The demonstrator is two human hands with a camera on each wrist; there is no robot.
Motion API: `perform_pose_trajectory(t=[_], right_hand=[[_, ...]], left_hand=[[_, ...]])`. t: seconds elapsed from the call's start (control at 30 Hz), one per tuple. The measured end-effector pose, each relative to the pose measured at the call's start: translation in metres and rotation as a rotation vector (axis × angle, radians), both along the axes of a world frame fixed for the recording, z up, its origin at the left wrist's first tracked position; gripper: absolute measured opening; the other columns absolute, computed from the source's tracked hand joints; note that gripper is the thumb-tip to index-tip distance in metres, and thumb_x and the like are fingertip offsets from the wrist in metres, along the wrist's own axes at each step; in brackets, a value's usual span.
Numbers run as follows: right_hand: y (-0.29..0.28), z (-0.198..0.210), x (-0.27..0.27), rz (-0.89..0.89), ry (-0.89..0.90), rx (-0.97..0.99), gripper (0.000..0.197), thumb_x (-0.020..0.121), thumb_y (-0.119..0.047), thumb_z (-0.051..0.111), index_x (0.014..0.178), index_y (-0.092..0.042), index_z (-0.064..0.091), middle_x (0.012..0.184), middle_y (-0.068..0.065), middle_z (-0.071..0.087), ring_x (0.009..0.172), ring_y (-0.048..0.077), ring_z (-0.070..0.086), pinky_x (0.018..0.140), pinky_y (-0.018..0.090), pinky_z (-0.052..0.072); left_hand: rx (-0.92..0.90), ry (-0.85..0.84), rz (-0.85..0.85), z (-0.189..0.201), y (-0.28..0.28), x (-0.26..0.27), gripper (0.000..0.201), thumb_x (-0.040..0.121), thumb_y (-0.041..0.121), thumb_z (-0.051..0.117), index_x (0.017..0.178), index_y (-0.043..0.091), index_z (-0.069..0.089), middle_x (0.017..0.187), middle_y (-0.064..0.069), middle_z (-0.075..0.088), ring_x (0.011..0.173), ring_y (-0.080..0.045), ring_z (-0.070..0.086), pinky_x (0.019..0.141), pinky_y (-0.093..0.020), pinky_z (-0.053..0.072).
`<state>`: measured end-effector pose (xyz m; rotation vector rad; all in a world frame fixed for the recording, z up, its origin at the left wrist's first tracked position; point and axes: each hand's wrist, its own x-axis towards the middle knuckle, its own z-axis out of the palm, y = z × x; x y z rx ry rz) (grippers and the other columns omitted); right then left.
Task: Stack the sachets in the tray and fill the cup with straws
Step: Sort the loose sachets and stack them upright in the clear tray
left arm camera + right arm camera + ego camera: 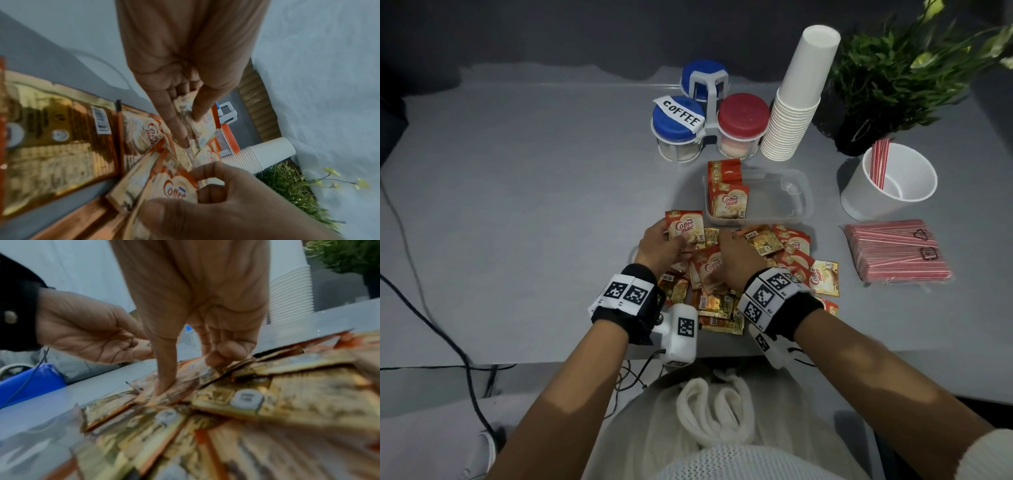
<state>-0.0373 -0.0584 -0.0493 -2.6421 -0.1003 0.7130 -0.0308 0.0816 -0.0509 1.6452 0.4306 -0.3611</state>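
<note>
The left hand [659, 241] pinches one thin, light, bendy sachet [686, 229] by its edge above the pile [739, 291] near the tray [796, 193], while the right hand [736, 255] pinches another slippery one.

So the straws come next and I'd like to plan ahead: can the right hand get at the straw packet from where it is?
Probably yes. The straw packet lies flat on the right hand's own side with nothing on top, but that hand is pinching a sachet now.
</note>
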Motion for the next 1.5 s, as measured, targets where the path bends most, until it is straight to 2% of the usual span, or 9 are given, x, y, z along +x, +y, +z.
perform_pose_trajectory(t=[0.23, 0.33, 0.47, 0.63, 0.83, 1.03, 1.17, 1.4, 1.5], right_hand=[[-0.016, 0.015, 0.009, -0.178, -0.002, 0.308, 0.035, 0.087, 0.000, 0.054, 0.119, -0.007, 0.042, 0.092, 0.001, 0.054, 0.094, 0.022, 0.055, 0.063, 0.020, 0.042], [-0.025, 0.023, 0.020, -0.280, -0.096, 0.428, 0.020, 0.086, -0.004, 0.058, 0.100, -0.013, 0.047, 0.102, 0.014, 0.062, 0.096, 0.026, 0.059, 0.077, 0.033, 0.051], [-0.032, 0.025, 0.034, -0.342, -0.134, 0.578, 0.016, 0.084, -0.007, 0.063, 0.097, -0.010, 0.054, 0.095, 0.014, 0.064, 0.083, 0.024, 0.059, 0.065, 0.029, 0.048], [-0.034, 0.019, 0.042, -0.373, -0.166, 0.578, 0.021, 0.081, -0.007, 0.067, 0.100, -0.002, 0.060, 0.084, 0.014, 0.061, 0.074, 0.024, 0.057, 0.068, 0.036, 0.050], [-0.034, 0.014, 0.045, -0.428, -0.181, 0.607, 0.024, 0.080, -0.008, 0.068, 0.101, -0.001, 0.059, 0.066, -0.001, 0.056, 0.056, 0.014, 0.056, 0.064, 0.036, 0.052], [-0.036, 0.012, 0.047, -0.439, -0.155, 0.663, 0.017, 0.080, -0.006, 0.068, 0.086, -0.011, 0.054, 0.064, -0.001, 0.055, 0.053, 0.011, 0.054, 0.054, 0.027, 0.049], [-0.040, 0.012, 0.053, -0.454, -0.150, 0.718, 0.027, 0.078, -0.004, 0.069, 0.071, -0.021, 0.049, 0.065, -0.001, 0.054, 0.048, 0.007, 0.053, 0.047, 0.021, 0.046], [-0.047, 0.017, 0.074, -0.405, -0.092, 0.733, 0.020, 0.081, -0.006, 0.066, 0.100, -0.003, 0.063, 0.078, 0.000, 0.061, 0.064, 0.009, 0.055, 0.057, 0.021, 0.044], [-0.056, 0.025, 0.087, -0.425, -0.165, 0.698, 0.019, 0.081, -0.004, 0.065, 0.100, 0.001, 0.062, 0.072, -0.001, 0.059, 0.057, 0.006, 0.051, 0.049, 0.012, 0.041]], left_hand=[[0.022, -0.006, 0.040, -0.006, 0.003, 0.003, 0.030, 0.094, 0.002, 0.046, 0.123, 0.005, 0.048, 0.110, -0.013, 0.062, 0.073, -0.014, 0.064, 0.064, -0.023, 0.056], [0.033, -0.011, 0.044, -0.005, 0.000, 0.006, 0.028, 0.094, 0.000, 0.041, 0.121, 0.004, 0.049, 0.106, -0.013, 0.062, 0.071, -0.014, 0.063, 0.064, -0.025, 0.056], [0.032, -0.017, 0.013, 0.001, -0.010, 0.009, 0.030, 0.094, -0.001, 0.037, 0.121, 0.005, 0.049, 0.110, -0.015, 0.062, 0.077, -0.021, 0.064, 0.071, -0.032, 0.058], [-0.018, -0.061, -0.084, 0.011, -0.024, 0.009, 0.028, 0.100, 0.012, 0.032, 0.123, 0.008, 0.048, 0.113, -0.012, 0.061, 0.095, -0.023, 0.061, 0.075, -0.034, 0.055], [-0.120, -0.065, -0.165, 0.014, -0.037, 0.008, 0.025, 0.099, 0.028, 0.037, 0.120, 0.018, 0.046, 0.104, -0.004, 0.063, 0.086, -0.017, 0.064, 0.076, -0.029, 0.054], [-0.038, -0.083, -0.195, 0.009, -0.044, 0.016, 0.036, 0.095, 0.006, 0.045, 0.131, 0.005, 0.038, 0.110, -0.010, 0.057, 0.081, -0.014, 0.063, 0.071, -0.024, 0.056], [0.023, -0.110, -0.194, 0.010, -0.046, 0.022, 0.032, 0.095, 0.004, 0.044, 0.127, 0.007, 0.043, 0.107, -0.009, 0.058, 0.094, -0.025, 0.061, 0.079, -0.035, 0.054], [0.144, -0.191, -0.168, 0.024, -0.055, 0.046, 0.033, 0.093, 0.007, 0.048, 0.126, 0.008, 0.047, 0.111, -0.007, 0.060, 0.103, -0.022, 0.058, 0.085, -0.031, 0.048], [0.265, -0.193, -0.143, 0.027, -0.055, 0.061, 0.026, 0.091, 0.010, 0.054, 0.117, 0.005, 0.052, 0.113, -0.011, 0.061, 0.099, -0.021, 0.057, 0.080, -0.025, 0.044]])
